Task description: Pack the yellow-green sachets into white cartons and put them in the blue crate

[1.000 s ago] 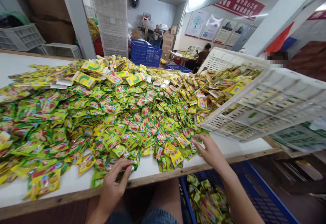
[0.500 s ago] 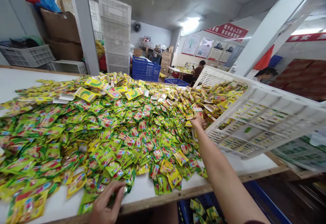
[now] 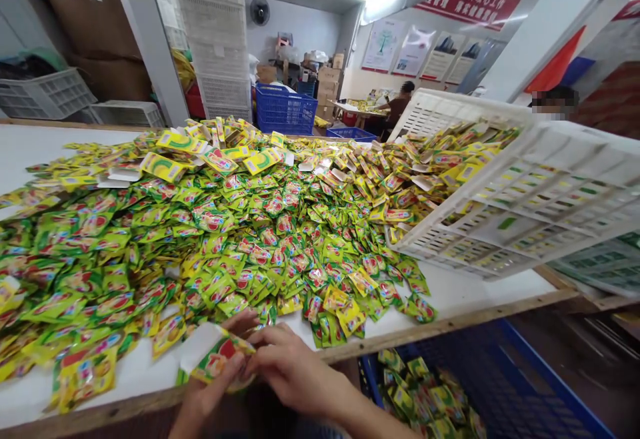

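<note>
Just over the table's front edge, my left hand point(image 3: 210, 392) is closed round a small green-and-yellow carton point(image 3: 219, 358) with fruit printed on it. A white flap stands out at the carton's left end. My right hand point(image 3: 287, 367) pinches the carton's right end, its fingertips partly hidden behind it. Whether a sachet is between those fingers I cannot see. Beyond both hands spreads a heap of green sachets point(image 3: 260, 252) with red fruit pictures. Several yellow sachets point(image 3: 345, 306) lie near the table's front edge.
Yellow cartons point(image 3: 360, 176) are piled behind the sachets and spill from a tilted white crate point(image 3: 480, 226) at right. Below the wooden table edge point(image 3: 395, 329), a blue crate point(image 3: 525, 372) holds filled cartons. Stacked white crates point(image 3: 220, 46) stand behind. Two people are farther back.
My right hand has come back from the carton pile by the white crate to my left hand. A carton is now between both hands. The view has shifted slightly downward.
</note>
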A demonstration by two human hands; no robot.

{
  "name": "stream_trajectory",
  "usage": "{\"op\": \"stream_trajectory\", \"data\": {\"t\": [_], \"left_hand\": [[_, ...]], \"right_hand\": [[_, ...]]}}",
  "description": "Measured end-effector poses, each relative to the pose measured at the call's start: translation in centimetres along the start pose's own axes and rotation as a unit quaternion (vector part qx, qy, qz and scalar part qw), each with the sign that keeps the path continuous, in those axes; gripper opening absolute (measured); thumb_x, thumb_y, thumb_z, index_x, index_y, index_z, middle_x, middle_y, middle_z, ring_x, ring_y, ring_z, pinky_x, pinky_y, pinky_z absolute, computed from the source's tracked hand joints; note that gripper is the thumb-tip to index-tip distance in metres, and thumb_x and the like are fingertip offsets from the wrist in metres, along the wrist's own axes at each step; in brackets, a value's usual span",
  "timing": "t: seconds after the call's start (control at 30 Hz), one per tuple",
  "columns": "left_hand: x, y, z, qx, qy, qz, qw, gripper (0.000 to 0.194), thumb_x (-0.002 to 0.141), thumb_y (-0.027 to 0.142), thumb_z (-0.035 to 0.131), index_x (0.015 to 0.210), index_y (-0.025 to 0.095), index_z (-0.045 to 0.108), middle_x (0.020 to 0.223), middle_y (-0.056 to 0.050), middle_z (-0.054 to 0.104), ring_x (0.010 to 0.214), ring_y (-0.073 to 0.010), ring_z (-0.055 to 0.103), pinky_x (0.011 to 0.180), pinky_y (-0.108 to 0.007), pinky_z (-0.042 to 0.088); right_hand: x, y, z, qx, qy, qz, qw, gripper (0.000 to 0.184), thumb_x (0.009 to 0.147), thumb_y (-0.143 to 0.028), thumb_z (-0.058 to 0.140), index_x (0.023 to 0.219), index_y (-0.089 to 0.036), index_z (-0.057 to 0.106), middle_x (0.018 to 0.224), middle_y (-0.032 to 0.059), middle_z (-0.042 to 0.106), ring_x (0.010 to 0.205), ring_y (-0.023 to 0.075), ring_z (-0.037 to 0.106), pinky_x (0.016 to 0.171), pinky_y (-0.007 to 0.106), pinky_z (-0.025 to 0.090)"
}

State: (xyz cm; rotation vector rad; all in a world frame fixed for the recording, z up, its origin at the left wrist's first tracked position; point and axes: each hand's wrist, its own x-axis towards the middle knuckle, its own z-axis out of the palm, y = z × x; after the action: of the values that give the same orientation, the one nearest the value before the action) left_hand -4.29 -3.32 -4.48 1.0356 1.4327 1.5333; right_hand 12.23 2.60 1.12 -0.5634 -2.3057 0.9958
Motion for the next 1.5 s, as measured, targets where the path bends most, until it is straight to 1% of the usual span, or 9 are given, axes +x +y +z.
{"op": "stream_trajectory", "data": {"t": [0.07, 0.17, 0.33, 0.5, 0.57, 0.73, 1.03, 1.3, 1.5], "left_hand": [[-0.2, 0.8, 0.1, 0.015, 0.031, -0.035, 0.999, 0.046, 0.067, 0.050, 0.068, 0.098, 0.017, 0.068, 0.106, -0.009, 0.070, 0.103, -0.0309, 0.062, 0.091, -0.038, 0.050], [-0.4, 1.8, 0.3, 0.018, 0.028, -0.016, 0.999, 0.037, 0.068, 0.045, 0.069, 0.092, 0.017, 0.069, 0.093, -0.008, 0.073, 0.096, -0.0288, 0.064, 0.089, -0.036, 0.049], [-0.3, 2.0, 0.5, -0.006, 0.002, -0.015, 1.000, 0.034, 0.070, 0.040, 0.068, 0.095, 0.016, 0.067, 0.083, -0.006, 0.072, 0.083, -0.0225, 0.066, 0.081, -0.029, 0.049], [-0.5, 1.6, 0.6, -0.038, 0.001, -0.042, 0.998, 0.037, 0.069, 0.041, 0.069, 0.095, 0.014, 0.067, 0.081, -0.007, 0.072, 0.080, -0.0224, 0.067, 0.078, -0.029, 0.051], [-0.6, 1.5, 0.6, -0.045, -0.003, -0.049, 0.998, 0.038, 0.069, 0.040, 0.069, 0.096, 0.014, 0.066, 0.082, -0.007, 0.072, 0.080, -0.0221, 0.067, 0.077, -0.028, 0.051], [-0.4, 0.8, 0.1, -0.053, -0.023, -0.065, 0.996, 0.042, 0.069, 0.041, 0.070, 0.099, 0.013, 0.066, 0.089, -0.010, 0.073, 0.084, -0.0247, 0.068, 0.080, -0.032, 0.052], [0.0, 0.5, -0.3, -0.042, -0.048, -0.061, 0.996, 0.041, 0.069, 0.040, 0.070, 0.101, 0.014, 0.068, 0.090, -0.011, 0.074, 0.085, -0.0272, 0.069, 0.083, -0.035, 0.053], [0.3, 0.8, -0.5, -0.048, -0.072, -0.070, 0.994, 0.042, 0.071, 0.038, 0.069, 0.102, 0.012, 0.066, 0.095, -0.014, 0.074, 0.088, -0.0275, 0.069, 0.084, -0.036, 0.053], [-0.2, 0.9, 0.2, -0.034, -0.023, -0.063, 0.997, 0.043, 0.068, 0.045, 0.069, 0.098, 0.015, 0.068, 0.089, -0.011, 0.075, 0.084, -0.0273, 0.070, 0.081, -0.036, 0.054]], "right_hand": [[-0.7, 0.3, 0.0, -0.016, 0.038, 0.032, 0.999, 0.027, 0.085, -0.007, 0.046, 0.097, -0.025, 0.063, 0.110, 0.0017, 0.062, 0.105, 0.0147, 0.055, 0.091, 0.029, 0.040], [-2.0, 3.0, -3.6, -0.146, 0.137, 0.146, 0.969, 0.032, 0.084, -0.008, 0.047, 0.109, -0.024, 0.057, 0.111, 0.0053, 0.060, 0.107, 0.0198, 0.050, 0.093, 0.036, 0.036], [-4.3, 6.6, -8.3, -0.335, 0.027, 0.242, 0.910, 0.047, 0.073, -0.006, 0.054, 0.117, -0.024, 0.055, 0.110, 0.0082, 0.059, 0.104, 0.0266, 0.047, 0.088, 0.040, 0.033], [-3.8, 7.3, -9.2, -0.260, 0.074, 0.260, 0.927, 0.006, 0.075, -0.016, 0.057, 0.080, -0.019, 0.058, 0.076, 0.0033, 0.060, 0.076, 0.0202, 0.055, 0.071, 0.032, 0.039], [-2.7, 7.2, -9.5, -0.196, 0.117, 0.253, 0.940, 0.005, 0.079, -0.024, 0.055, 0.078, -0.019, 0.054, 0.070, 0.0009, 0.058, 0.067, 0.0168, 0.054, 0.063, 0.028, 0.041], [1.7, 6.5, -9.2, -0.038, 0.166, 0.214, 0.962, 0.018, 0.082, -0.034, 0.053, 0.087, -0.017, 0.055, 0.078, 0.0019, 0.061, 0.068, 0.0144, 0.058, 0.059, 0.025, 0.044], [10.4, 8.7, -6.8, -0.172, 0.093, 0.225, 0.955, 0.032, 0.071, -0.028, 0.069, 0.100, -0.017, 0.063, 0.099, 0.0091, 0.063, 0.095, 0.0234, 0.056, 0.082, 0.033, 0.039], [10.0, 8.6, -4.8, -0.242, 0.089, 0.248, 0.934, 0.047, 0.061, -0.023, 0.077, 0.104, -0.017, 0.059, 0.105, 0.0120, 0.058, 0.104, 0.0289, 0.047, 0.091, 0.041, 0.031], [8.1, 8.3, -5.3, -0.195, 0.137, 0.243, 0.940, 0.031, 0.064, -0.020, 0.073, 0.092, -0.017, 0.061, 0.105, 0.0121, 0.056, 0.108, 0.0315, 0.043, 0.092, 0.045, 0.030]]}}
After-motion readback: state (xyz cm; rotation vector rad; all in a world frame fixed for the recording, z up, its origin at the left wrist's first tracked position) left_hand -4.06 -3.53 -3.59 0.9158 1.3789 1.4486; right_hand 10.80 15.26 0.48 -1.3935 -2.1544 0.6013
